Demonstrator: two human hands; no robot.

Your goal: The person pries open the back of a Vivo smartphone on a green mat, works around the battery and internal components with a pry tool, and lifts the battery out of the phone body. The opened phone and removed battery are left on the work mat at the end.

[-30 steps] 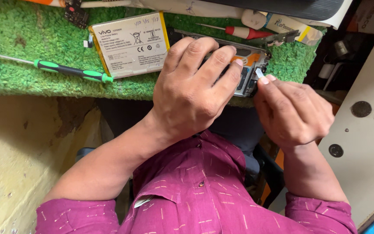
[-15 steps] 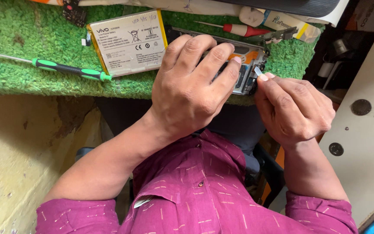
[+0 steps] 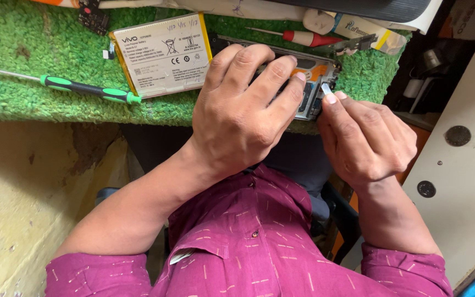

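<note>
My left hand [image 3: 243,110] lies flat over an opened phone [image 3: 317,71] on the green mat [image 3: 28,44] and holds it down; its fingers cover most of the phone. Orange and metal inner parts show at the phone's right end. My right hand [image 3: 366,137] pinches a small pale flat piece [image 3: 326,88] between thumb and forefinger, its tip at the phone's right edge. A flat white phone battery [image 3: 163,55] with a yellow rim lies just left of my left hand.
A green-handled screwdriver [image 3: 78,88] lies on the mat to the left. A red-handled screwdriver [image 3: 309,37] and a small tube [image 3: 358,27] lie behind the phone. The mat's front edge drops to a yellow wall [image 3: 23,209]. A white panel [image 3: 463,137] stands at right.
Both hands stay on the phone in nearly the same place. The view has shifted only slightly.
</note>
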